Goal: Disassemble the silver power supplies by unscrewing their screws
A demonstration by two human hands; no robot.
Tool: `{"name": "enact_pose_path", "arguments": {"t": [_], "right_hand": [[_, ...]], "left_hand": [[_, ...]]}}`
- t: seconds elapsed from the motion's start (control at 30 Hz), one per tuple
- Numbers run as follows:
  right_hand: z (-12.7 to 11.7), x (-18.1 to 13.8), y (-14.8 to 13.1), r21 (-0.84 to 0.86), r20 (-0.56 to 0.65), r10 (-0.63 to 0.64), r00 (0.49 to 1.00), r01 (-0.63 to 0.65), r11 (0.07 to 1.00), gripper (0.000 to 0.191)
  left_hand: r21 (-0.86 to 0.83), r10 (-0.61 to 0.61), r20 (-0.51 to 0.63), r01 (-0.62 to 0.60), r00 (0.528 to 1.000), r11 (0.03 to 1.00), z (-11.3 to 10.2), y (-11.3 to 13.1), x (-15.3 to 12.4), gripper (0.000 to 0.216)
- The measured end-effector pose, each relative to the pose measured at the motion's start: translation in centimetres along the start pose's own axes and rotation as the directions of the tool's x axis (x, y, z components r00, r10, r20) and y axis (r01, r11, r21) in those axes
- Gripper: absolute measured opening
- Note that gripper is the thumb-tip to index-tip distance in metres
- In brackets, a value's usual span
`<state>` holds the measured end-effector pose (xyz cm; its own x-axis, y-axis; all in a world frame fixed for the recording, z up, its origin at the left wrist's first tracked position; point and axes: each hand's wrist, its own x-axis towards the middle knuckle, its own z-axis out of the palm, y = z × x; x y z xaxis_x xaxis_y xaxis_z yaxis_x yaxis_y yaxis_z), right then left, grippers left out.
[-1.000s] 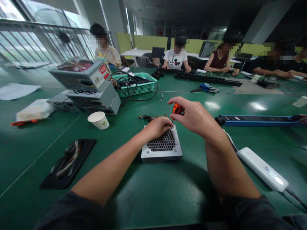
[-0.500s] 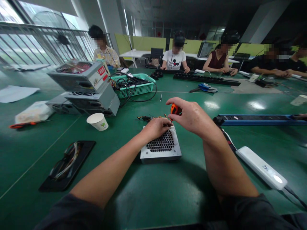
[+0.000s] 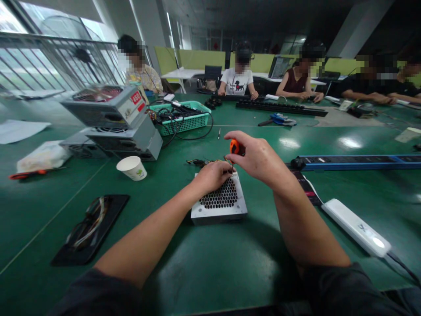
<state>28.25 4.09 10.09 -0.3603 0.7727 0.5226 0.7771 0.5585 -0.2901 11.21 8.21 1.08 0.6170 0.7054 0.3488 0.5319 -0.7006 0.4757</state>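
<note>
A small grey power supply unit (image 3: 219, 213) with a honeycomb grille sits on the green table in front of me. My left hand (image 3: 214, 176) rests over its far part, fingers curled down against it and partly hidden. Above the unit's far right corner, my right hand (image 3: 251, 151) is closed on an orange and black screwdriver (image 3: 234, 146). The shaft points straight down, its tip at the top face beside my left fingertips. Coloured wires (image 3: 197, 162) come out behind the unit.
At left are stacked power supplies (image 3: 121, 142), a paper cup (image 3: 132, 168), another screwdriver (image 3: 28, 174) and a black tray with wires (image 3: 88, 230). A green basket of cables (image 3: 186, 120) stands behind. At right lie a blue-black power strip (image 3: 355, 163) and a white power bank-like device (image 3: 357, 227). Several people sit opposite.
The screwdriver's handle has turned slightly in my right hand, and its shaft stands more upright. My left hand stays on the power supply unit. The view has shifted a little.
</note>
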Motion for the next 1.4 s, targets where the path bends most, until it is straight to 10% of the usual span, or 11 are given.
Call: {"name": "enact_pose_path", "arguments": {"t": [1.4], "right_hand": [[-0.5,0.1,-0.2,-0.041,0.02,-0.047,0.999,0.048,0.998,0.047]], "left_hand": [[-0.013,0.023,-0.014,-0.024,1.0,1.0,0.4,-0.5,0.1,0.015]]}}
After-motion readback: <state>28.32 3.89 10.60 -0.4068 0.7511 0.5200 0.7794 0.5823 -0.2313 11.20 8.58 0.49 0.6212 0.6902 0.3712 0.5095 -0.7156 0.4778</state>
